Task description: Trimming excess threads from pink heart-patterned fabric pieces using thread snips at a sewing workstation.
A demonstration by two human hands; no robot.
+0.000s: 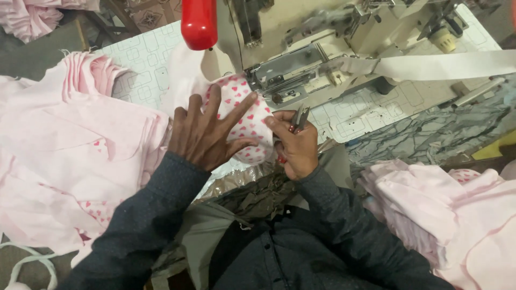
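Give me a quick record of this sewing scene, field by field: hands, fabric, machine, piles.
left hand: flat, fingers spread, pressing on the heart-print fabric
right hand: pinching the fabric edge, holding small snips
fabric: white with pink hearts, fed up against the sewing machine
tape: white band running from the right into the machine
left pile: pink pieces stacked on the table
right pile: pink pieces beside the right arm
red part: glossy red cylinder at top

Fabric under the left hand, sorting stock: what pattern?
White fabric with small pink hearts, head view.
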